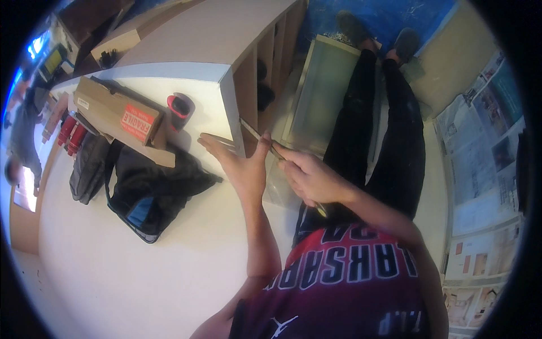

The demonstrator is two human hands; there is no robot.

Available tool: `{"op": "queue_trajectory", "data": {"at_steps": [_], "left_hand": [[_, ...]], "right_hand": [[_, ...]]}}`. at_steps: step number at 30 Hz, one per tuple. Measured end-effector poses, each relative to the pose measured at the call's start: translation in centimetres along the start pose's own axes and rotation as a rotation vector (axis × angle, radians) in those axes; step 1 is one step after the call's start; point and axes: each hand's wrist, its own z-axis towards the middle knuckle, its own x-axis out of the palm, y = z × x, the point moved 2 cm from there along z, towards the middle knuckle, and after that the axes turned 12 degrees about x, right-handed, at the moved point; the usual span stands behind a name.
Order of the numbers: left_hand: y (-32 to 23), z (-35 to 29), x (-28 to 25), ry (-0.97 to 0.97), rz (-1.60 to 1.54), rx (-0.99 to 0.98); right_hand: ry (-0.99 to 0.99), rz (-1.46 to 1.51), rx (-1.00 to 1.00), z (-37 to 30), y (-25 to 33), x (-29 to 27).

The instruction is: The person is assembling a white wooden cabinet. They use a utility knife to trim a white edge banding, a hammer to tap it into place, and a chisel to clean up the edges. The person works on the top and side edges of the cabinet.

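My right hand [316, 178] is closed around a long thin tool [251, 128], whose pale narrow end reaches the corner edge of a cabinet [228, 101]. A yellow tip shows at the other end, below my fist; I cannot make out the tool's exact kind. My left hand [245, 172] is spread beside that edge, its fingers stretched toward the white panel and its thumb up near the tool's shaft. Whether the thumb touches the tool, I cannot tell.
On the white surface to the left lie an opened cardboard box [113, 110] with a red label, a black bag [152, 186], red bottles [70, 134] and a dark red-rimmed cylinder [179, 107]. A framed panel [322, 93] leans beside my legs. Printed sheets [480, 164] cover the right side.
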Motion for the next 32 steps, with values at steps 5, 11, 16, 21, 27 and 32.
{"op": "queue_trajectory", "data": {"at_steps": [5, 11, 16, 21, 27, 32], "left_hand": [[0.1, -0.2, 0.1, -0.034, -0.068, -0.014], [4.3, 1.2, 0.6, -0.133, 0.172, 0.019], [2.1, -0.2, 0.3, -0.057, -0.008, 0.017], [1.4, -0.8, -0.8, 0.048, 0.034, 0.038], [5.8, 0.7, 0.3, -0.091, 0.264, 0.086], [1.5, -1.0, -0.1, 0.008, 0.041, 0.023]], "right_hand": [[0.022, 0.050, -0.001, -0.4, -0.6, 0.7], [-0.002, -0.160, -0.034, 7.0, -0.7, 0.7], [0.011, -0.011, -0.056, 2.0, -1.3, 1.1], [-0.128, -0.134, -0.122, 2.4, -2.1, 1.9], [-0.049, -0.202, -0.043, 7.5, -3.5, 2.0], [-0.027, -0.028, 0.107, 1.0, -1.8, 1.6]]}}
